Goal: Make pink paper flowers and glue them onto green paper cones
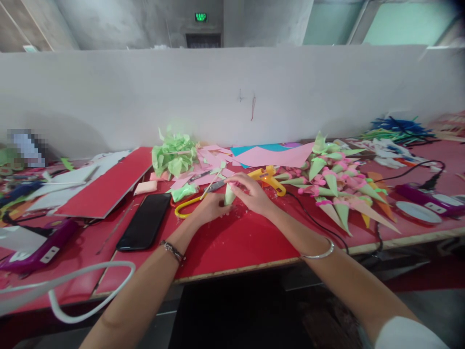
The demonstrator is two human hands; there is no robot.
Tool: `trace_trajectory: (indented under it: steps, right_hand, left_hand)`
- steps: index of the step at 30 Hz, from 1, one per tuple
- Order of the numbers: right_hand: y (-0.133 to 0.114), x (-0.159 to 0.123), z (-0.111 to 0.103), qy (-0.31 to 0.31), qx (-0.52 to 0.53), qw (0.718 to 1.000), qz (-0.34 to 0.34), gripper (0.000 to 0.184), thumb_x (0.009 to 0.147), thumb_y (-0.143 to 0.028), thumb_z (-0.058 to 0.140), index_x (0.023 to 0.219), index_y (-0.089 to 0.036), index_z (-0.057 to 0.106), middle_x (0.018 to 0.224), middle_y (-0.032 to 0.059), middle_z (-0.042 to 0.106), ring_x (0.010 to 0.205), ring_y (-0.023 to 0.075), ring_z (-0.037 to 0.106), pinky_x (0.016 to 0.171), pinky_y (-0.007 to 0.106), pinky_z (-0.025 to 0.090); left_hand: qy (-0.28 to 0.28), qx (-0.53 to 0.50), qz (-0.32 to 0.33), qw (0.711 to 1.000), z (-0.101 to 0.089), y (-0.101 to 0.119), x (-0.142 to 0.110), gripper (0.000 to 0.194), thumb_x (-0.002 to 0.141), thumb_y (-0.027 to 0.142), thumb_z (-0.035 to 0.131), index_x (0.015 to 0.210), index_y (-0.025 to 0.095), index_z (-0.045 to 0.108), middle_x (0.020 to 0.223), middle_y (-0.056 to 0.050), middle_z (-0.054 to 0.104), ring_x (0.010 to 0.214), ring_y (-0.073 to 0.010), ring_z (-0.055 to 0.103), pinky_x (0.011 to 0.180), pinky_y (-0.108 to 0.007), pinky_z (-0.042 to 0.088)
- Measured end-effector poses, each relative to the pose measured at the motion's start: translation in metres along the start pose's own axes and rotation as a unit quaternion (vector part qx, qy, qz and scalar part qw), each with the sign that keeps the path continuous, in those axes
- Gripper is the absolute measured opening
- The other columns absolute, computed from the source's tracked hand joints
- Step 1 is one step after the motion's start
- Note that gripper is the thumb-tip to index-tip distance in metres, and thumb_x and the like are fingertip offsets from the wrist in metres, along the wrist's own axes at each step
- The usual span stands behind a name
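Left hand (pixel 211 209): grasping a small pale-green paper cone (pixel 229 195), low on its side. Right hand (pixel 254 195): fingers curved over its pink end; grip or mere touch, cannot tell. Cone: between the hands, over the red tabletop (pixel 232 247); long axis near upright, pink end up. Probably light, easily crushed; best held gently by the wall. Beyond: yellow plastic glue gun (pixel 268 176); heap of green-and-pink paper cones (pixel 332 182), right.
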State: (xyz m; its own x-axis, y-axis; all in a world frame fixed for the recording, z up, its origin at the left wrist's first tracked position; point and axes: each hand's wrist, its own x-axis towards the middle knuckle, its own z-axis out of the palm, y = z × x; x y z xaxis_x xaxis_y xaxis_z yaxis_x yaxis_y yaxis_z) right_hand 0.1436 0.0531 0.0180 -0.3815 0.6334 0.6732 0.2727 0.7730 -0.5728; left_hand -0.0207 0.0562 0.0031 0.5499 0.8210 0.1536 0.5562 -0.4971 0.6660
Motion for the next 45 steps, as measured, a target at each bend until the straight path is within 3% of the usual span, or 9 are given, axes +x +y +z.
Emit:
trace_trajectory:
  steps: [7,18,29,45]
  right_hand:
    - [-0.001,0.0,-0.003,0.047,-0.075,0.995,-0.043,0.027,0.086,-0.027,0.04,0.11,-0.028,0.053,0.113,0.0063,0.045,0.113,0.019,0.042,0.098,0.042,0.035]
    - [0.005,-0.002,-0.003,-0.021,-0.097,0.993,-0.067,0.032,0.084,-0.024,0.043,0.115,-0.029,0.052,0.12,0.0056,0.041,0.117,0.0193,0.039,0.097,0.04,0.037]
    - [0.002,-0.001,-0.004,-0.031,-0.104,0.992,-0.06,0.038,0.083,-0.022,0.042,0.12,-0.031,0.046,0.119,0.0053,0.042,0.116,0.02,0.04,0.096,0.042,0.037]
    - [0.001,-0.002,-0.003,-0.006,-0.082,0.995,-0.063,0.03,0.083,-0.023,0.044,0.111,-0.028,0.054,0.116,0.0056,0.043,0.112,0.0188,0.043,0.095,0.04,0.038]
  left_hand:
    - [0.001,-0.147,-0.082,0.986,0.003,-0.003,0.002,0.015,0.069,0.025,0.059,0.062,0.012,0.054,0.052,0.002,0.058,0.042,-0.007,0.053,0.043,-0.017,0.041]
    - [-0.002,-0.27,-0.115,0.956,-0.001,0.008,0.003,0.016,0.069,0.022,0.062,0.066,0.011,0.051,0.05,0.004,0.057,0.037,-0.0047,0.051,0.041,-0.015,0.043]
    - [-0.002,-0.272,-0.13,0.953,-0.001,0.01,0.003,0.013,0.07,0.018,0.061,0.064,0.011,0.051,0.05,0.004,0.058,0.037,-0.0047,0.051,0.04,-0.015,0.043]
    - [-0.002,-0.252,-0.128,0.959,0.0,0.009,0.004,0.015,0.07,0.022,0.061,0.065,0.011,0.052,0.051,0.002,0.058,0.038,-0.0056,0.052,0.042,-0.017,0.044]
